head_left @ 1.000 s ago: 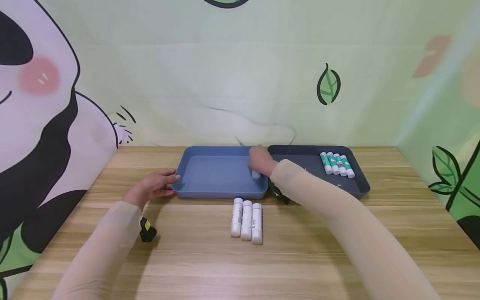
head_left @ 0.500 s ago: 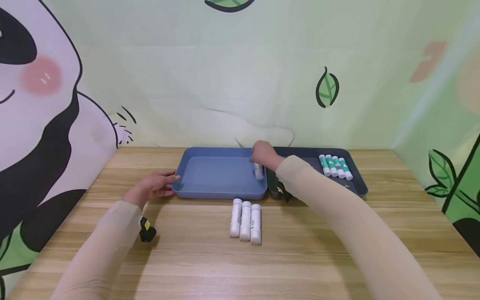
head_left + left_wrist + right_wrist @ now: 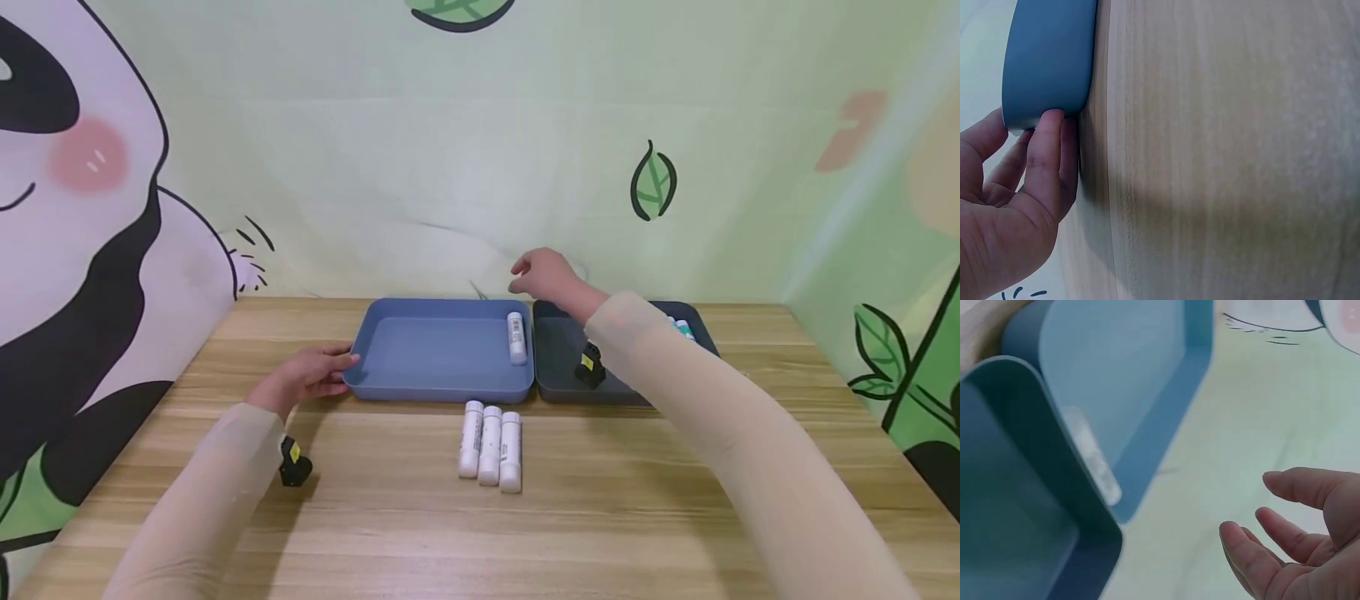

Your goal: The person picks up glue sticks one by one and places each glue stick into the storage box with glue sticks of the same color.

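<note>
Over the table (image 3: 412,533) a sleeve (image 3: 720,408) mostly hides apparent tubes (image 3: 683,328), right grip (image 3: 547,275) spread, left grip (image 3: 306,373) holding blue tray (image 3: 435,354).

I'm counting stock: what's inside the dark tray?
Parts of green-and-white tubes show in the dark tray; the right sleeve covers the rest, hiding their number.

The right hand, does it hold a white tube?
No, the right hand is empty, and a white tube lies in the blue tray.

At head-view centre, the blue tray (image 3: 427,354) offers passage left of the white tube (image 3: 517,339); centre-right, the right sleeve (image 3: 697,387) blocks much of the dark tray (image 3: 553,358).
</note>
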A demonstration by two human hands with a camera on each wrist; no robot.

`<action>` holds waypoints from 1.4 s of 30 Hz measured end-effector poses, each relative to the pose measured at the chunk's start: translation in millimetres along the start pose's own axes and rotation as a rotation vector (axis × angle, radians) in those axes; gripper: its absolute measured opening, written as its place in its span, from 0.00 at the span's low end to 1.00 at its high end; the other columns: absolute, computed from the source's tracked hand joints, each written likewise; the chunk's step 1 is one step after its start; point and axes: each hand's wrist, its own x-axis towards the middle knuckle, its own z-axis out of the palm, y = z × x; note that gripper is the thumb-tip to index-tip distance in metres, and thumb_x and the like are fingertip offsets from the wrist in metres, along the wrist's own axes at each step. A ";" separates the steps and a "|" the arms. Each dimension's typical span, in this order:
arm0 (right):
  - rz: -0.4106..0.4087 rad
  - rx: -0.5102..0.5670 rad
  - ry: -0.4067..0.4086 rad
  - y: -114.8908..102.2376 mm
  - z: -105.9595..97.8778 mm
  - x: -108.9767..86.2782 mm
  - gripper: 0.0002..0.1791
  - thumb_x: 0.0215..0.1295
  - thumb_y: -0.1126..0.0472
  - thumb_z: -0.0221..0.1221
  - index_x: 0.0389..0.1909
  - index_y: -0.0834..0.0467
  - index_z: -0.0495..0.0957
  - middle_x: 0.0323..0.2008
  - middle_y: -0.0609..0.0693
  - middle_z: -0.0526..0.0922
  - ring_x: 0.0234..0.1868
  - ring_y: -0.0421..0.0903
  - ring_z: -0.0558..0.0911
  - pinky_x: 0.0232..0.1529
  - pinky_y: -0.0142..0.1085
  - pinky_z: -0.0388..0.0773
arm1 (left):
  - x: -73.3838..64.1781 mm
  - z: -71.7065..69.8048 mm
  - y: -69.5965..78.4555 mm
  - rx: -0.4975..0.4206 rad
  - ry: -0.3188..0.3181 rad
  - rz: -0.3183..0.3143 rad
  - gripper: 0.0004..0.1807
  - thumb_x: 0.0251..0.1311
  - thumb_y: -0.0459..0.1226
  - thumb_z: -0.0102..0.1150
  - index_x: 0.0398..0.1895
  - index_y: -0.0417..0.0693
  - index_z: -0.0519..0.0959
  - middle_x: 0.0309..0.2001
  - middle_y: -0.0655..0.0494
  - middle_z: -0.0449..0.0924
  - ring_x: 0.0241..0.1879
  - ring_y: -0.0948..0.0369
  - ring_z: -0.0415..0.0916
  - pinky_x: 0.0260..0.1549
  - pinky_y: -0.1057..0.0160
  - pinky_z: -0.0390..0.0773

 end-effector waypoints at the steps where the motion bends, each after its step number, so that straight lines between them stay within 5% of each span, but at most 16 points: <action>1: 0.010 0.032 -0.003 -1.0 -3.7 -2.0 0.24 0.71 0.61 0.59 0.64 0.67 0.75 0.62 0.64 0.79 0.58 0.59 0.81 0.62 0.46 0.82 | 0.1 0.1 0.0 -0.002 0.000 -0.002 0.36 0.78 0.41 0.50 0.83 0.46 0.49 0.31 0.67 0.78 0.33 0.71 0.76 0.38 0.74 0.85; 9: 0.024 0.196 -0.033 -12.2 -24.8 -26.6 0.24 0.74 0.59 0.58 0.66 0.64 0.73 0.63 0.63 0.76 0.61 0.58 0.79 0.64 0.47 0.82 | -0.6 0.3 0.2 -0.011 -0.005 -0.009 0.37 0.78 0.41 0.51 0.83 0.46 0.48 0.31 0.67 0.78 0.32 0.72 0.76 0.37 0.74 0.85; 21: -0.041 0.362 -0.119 -5.3 -25.7 -89.0 0.28 0.75 0.61 0.57 0.72 0.64 0.66 0.62 0.63 0.75 0.63 0.59 0.79 0.64 0.48 0.82 | -0.9 0.1 1.2 -0.005 0.001 -0.019 0.37 0.78 0.42 0.51 0.83 0.46 0.49 0.33 0.65 0.77 0.34 0.71 0.77 0.39 0.74 0.85; 33: 0.080 0.593 -0.268 29.8 10.6 -131.3 0.33 0.75 0.64 0.55 0.78 0.64 0.57 0.61 0.65 0.76 0.53 0.48 0.84 0.53 0.39 0.88 | -0.7 0.8 -0.2 -0.023 0.002 -0.013 0.37 0.77 0.42 0.51 0.83 0.45 0.49 0.32 0.66 0.78 0.33 0.71 0.77 0.38 0.74 0.85; 42: 0.170 0.680 -0.314 48.4 55.2 -147.4 0.36 0.73 0.67 0.55 0.77 0.70 0.54 0.61 0.69 0.76 0.56 0.51 0.83 0.60 0.48 0.85 | -1.6 0.5 1.1 -0.025 -0.011 -0.006 0.37 0.78 0.41 0.50 0.83 0.45 0.48 0.31 0.66 0.79 0.33 0.71 0.77 0.38 0.74 0.85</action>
